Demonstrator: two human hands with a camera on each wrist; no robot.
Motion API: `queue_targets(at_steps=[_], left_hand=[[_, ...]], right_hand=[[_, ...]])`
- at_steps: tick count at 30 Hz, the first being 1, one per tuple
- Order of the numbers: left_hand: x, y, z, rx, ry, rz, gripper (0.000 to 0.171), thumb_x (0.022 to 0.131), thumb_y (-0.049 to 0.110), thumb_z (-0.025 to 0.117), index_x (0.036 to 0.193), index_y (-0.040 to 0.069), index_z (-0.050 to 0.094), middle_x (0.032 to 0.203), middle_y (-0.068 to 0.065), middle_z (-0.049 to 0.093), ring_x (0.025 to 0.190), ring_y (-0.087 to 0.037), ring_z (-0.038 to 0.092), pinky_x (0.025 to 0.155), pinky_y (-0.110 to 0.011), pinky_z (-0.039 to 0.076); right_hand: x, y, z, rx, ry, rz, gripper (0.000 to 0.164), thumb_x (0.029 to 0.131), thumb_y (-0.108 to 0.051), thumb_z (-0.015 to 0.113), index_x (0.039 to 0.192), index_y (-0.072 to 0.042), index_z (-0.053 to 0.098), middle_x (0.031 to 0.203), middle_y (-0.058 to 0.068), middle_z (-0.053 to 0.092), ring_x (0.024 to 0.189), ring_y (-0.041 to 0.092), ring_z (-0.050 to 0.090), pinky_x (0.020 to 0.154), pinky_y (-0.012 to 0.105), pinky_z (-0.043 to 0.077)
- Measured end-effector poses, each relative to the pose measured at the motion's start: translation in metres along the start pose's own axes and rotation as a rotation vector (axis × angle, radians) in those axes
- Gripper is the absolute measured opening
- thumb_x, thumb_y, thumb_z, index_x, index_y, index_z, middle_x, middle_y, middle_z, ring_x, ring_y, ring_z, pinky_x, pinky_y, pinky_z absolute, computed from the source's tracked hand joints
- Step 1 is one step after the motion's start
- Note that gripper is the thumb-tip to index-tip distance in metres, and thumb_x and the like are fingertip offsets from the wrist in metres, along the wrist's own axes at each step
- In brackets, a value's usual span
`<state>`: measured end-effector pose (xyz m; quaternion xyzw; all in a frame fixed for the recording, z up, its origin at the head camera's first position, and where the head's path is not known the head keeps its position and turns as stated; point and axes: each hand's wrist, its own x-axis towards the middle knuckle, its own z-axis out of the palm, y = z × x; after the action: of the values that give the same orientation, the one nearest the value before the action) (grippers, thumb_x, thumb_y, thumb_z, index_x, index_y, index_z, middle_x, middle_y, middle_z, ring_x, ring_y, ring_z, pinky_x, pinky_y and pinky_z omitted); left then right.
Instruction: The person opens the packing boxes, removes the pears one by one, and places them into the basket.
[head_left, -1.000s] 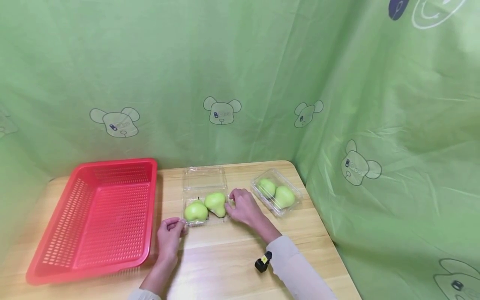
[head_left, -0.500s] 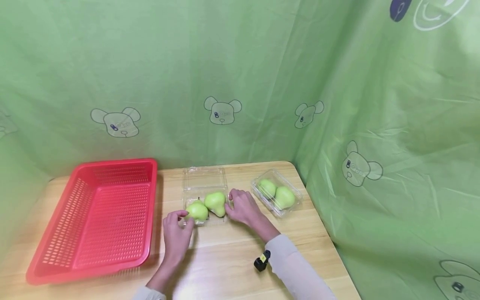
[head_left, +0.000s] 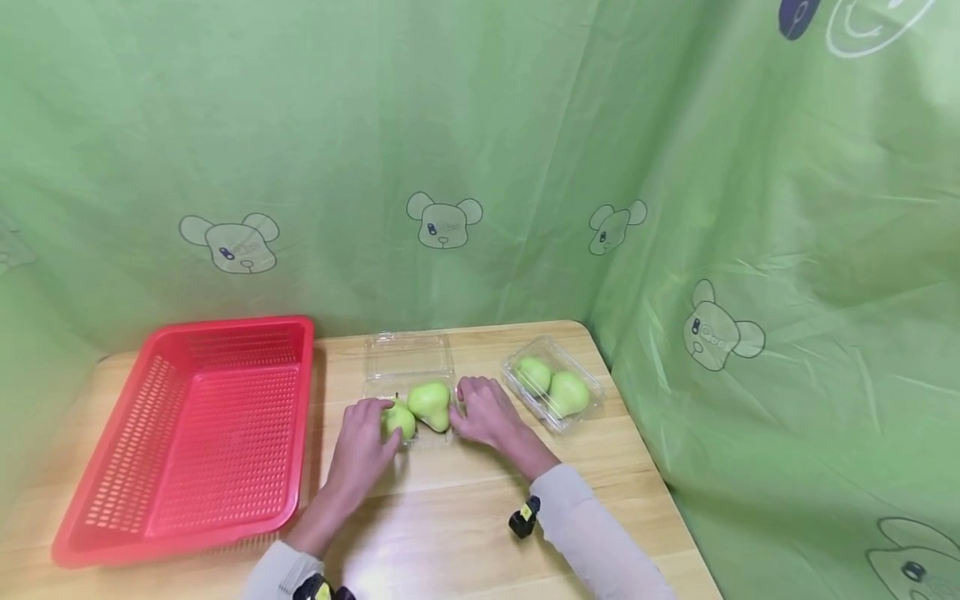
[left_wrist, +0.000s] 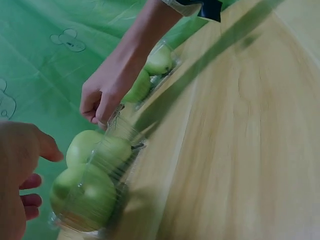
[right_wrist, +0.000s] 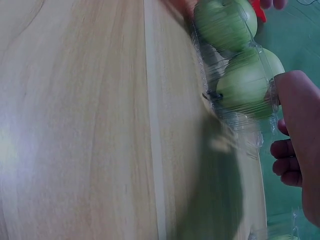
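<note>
A clear plastic clamshell box (head_left: 408, 357) lies unfolded on the table, its lid laid back toward the curtain. Two green pears, a left pear (head_left: 402, 422) and a right pear (head_left: 430, 406), sit side by side in its base. My left hand (head_left: 362, 450) is at the left pear, thumb and fingers spread around its near left side; in the left wrist view a small gap shows between thumb and fruit. My right hand (head_left: 487, 414) pinches the box's right edge beside the other pear, its thumb (right_wrist: 287, 82) against the plastic wall.
A second clamshell box (head_left: 587, 372), closed over two green pears, stands at the table's right. On the left is a large red perforated basket (head_left: 302, 417). A green curtain (head_left: 495, 108) hangs behind and along the right side of the wooden table (head_left: 450, 533).
My left hand has moved right and away from me, from the box's front left corner to the left pear, its fingers spreading. The right hand stays at the box's right edge.
</note>
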<state>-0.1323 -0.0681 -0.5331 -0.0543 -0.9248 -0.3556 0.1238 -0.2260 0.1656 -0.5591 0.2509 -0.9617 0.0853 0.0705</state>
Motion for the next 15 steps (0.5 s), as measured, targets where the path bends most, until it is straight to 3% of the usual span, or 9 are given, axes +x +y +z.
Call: queue_targets(at_steps=[4, 11, 15], left_hand=[[0.005, 0.002, -0.004, 0.105, -0.06, 0.063, 0.048, 0.086, 0.011, 0.08, 0.13, -0.002, 0.063, 0.131, -0.021, 0.064, 0.122, -0.036, 0.059, 0.105, -0.047, 0.059], [0.015, 0.0, -0.012, 0.242, -0.079, 0.212, 0.047, 0.085, 0.011, 0.083, 0.125, -0.004, 0.066, 0.123, -0.02, 0.067, 0.111, -0.035, 0.064, 0.088, -0.043, 0.066], [0.021, -0.002, -0.016, 0.284, -0.115, 0.285, 0.046, 0.083, 0.009, 0.083, 0.124, -0.005, 0.067, 0.122, -0.021, 0.069, 0.109, -0.036, 0.067, 0.089, -0.043, 0.066]], right_hand=[[0.0, 0.001, -0.001, -0.007, -0.004, -0.024, 0.021, 0.094, -0.035, 0.063, 0.092, -0.014, 0.061, 0.079, -0.002, 0.061, 0.072, 0.015, 0.053, 0.071, 0.029, 0.051], [0.001, 0.002, 0.0, -0.076, -0.004, -0.072, 0.023, 0.095, -0.037, 0.06, 0.092, -0.014, 0.061, 0.08, -0.002, 0.061, 0.072, 0.014, 0.054, 0.073, 0.028, 0.051], [0.0, 0.001, -0.001, -0.069, -0.025, -0.07, 0.023, 0.094, -0.036, 0.06, 0.09, -0.014, 0.06, 0.077, -0.001, 0.058, 0.071, 0.014, 0.052, 0.073, 0.029, 0.051]])
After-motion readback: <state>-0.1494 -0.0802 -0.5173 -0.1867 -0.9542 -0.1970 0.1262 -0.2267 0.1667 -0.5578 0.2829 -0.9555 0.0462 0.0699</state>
